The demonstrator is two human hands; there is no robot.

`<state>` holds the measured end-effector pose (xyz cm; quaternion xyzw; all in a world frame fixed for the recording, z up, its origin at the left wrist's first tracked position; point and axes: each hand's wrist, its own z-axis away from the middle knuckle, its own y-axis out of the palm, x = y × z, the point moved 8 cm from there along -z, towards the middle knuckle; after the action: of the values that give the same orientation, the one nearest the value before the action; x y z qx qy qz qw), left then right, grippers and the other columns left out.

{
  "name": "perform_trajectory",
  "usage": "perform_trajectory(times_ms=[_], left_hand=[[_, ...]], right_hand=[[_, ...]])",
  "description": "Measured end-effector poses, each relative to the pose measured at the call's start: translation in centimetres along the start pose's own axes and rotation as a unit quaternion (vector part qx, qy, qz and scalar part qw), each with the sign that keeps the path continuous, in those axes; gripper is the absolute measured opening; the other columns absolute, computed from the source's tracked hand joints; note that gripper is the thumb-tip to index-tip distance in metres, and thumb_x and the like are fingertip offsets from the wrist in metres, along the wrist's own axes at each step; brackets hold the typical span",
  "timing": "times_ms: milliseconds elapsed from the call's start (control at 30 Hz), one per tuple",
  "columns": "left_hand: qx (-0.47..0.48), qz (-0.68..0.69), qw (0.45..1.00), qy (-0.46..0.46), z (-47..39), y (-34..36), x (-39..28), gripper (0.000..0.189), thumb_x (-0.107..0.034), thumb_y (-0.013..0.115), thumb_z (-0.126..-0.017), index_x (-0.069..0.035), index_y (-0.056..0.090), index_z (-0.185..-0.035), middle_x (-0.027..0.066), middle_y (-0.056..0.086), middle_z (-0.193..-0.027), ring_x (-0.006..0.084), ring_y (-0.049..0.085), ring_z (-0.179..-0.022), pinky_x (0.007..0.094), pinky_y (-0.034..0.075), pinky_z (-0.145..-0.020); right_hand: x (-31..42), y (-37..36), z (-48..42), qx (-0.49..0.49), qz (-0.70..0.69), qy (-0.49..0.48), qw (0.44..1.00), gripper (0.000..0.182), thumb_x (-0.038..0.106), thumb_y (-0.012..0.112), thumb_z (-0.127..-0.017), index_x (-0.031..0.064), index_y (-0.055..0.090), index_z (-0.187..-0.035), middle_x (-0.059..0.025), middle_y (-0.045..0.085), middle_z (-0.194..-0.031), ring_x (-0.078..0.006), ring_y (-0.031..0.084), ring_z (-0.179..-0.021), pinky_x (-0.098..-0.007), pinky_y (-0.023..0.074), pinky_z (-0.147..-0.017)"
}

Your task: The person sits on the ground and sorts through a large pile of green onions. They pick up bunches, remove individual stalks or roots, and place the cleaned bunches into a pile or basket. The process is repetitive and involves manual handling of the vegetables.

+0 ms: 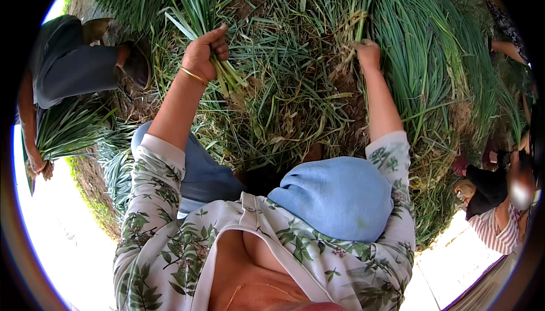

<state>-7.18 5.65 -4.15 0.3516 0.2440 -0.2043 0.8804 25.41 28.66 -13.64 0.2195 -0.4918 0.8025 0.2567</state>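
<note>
My left hand [203, 53] is closed around a small bunch of allium greens [228, 76], like green garlic or leeks. Their pale stems and roots point down towards me, and the flat leaves spread away past the fist. Further right, my right hand [367, 53] grips the base of some yellowish green stalks [358, 30] at the edge of a large heap of the same greens [419, 51]. Dry, stringy roots hang beside those fingers. Whether these stalks are loose from the heap, I cannot tell.
Trimmed leaves and straw litter [276, 85] cover the soil between my hands. Another pile of greens [132, 0] lies at the far left. At left, a person's hand [37, 164] holds a leafy bunch [70, 130]. Another person in a striped garment [496, 230] is at lower right.
</note>
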Motion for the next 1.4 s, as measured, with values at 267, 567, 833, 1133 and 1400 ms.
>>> perform_trajectory(times_ms=[267, 567, 833, 1133, 1400], left_hand=[[-0.018, -0.039, 0.999, -0.029, 1.4, 2.0, 2.2, 0.01, -0.017, 0.055, -0.085, -0.007, 0.052, -0.086, -0.0051, 0.036, -0.058, 0.007, 0.036, -0.052, 0.0191, 0.029, -0.044], [0.014, -0.269, 0.963, 0.018, 2.1, 3.7, 5.4, 0.01, -0.002, 0.07, -0.068, 0.002, 0.063, -0.075, 0.0061, 0.06, -0.063, 0.0121, 0.052, -0.048, 0.0239, 0.036, -0.04], [-0.055, -0.217, 0.972, 0.073, -0.3, -0.7, 0.2, 0.01, -0.004, 0.067, -0.073, 0.004, 0.063, -0.075, 0.0089, 0.064, -0.07, 0.0122, 0.051, -0.051, 0.0245, 0.038, -0.044], [-0.002, -0.234, 0.972, 0.033, -0.2, -0.5, -1.3, 0.016, -0.014, 0.059, -0.082, -0.002, 0.061, -0.091, 0.0049, 0.065, -0.081, 0.0091, 0.047, -0.054, 0.0206, 0.038, -0.047], [0.119, -0.187, 0.972, -0.075, 2.1, 3.9, 5.0, 0.024, -0.008, 0.057, -0.081, 0.003, 0.055, -0.102, 0.0109, 0.064, -0.085, 0.0201, 0.063, -0.074, 0.0307, 0.053, -0.064]], right_hand=[[5.1, 5.6, 13.9, 0.172, -0.373, -0.046, 0.91, 0.023, 0.016, 0.067, -0.076, -0.0026, 0.057, -0.086, -0.0133, 0.062, -0.08, -0.0189, 0.06, -0.076, -0.0293, 0.0466, -0.073], [12.7, 9.0, 23.2, 0.206, -0.062, -0.303, 0.928, 0.015, 0.013, 0.066, -0.071, 0.0033, 0.056, -0.077, -0.0118, 0.059, -0.069, -0.0268, 0.058, -0.063, -0.0334, 0.0444, -0.053], [13.2, 8.9, 29.7, 0.25, -0.09, -0.617, 0.741, 0.024, 0.014, 0.064, -0.075, 0.0033, 0.051, -0.056, -0.0106, 0.056, -0.061, -0.0246, 0.055, -0.054, -0.0331, 0.0449, -0.048], [2.0, 11.1, 21.4, 0.299, 0.108, -0.236, 0.918, 0.018, 0.02, 0.058, -0.076, 0.0037, 0.062, -0.083, -0.014, 0.058, -0.066, -0.0291, 0.057, -0.06, -0.04, 0.0463, -0.056], [14.8, 7.2, 17.2, 0.295, -0.219, -0.187, 0.911, 0.051, 0.043, 0.061, -0.078, -0.004, 0.061, -0.098, -0.0138, 0.062, -0.089, -0.0194, 0.058, -0.084, -0.0302, 0.0433, -0.077]])
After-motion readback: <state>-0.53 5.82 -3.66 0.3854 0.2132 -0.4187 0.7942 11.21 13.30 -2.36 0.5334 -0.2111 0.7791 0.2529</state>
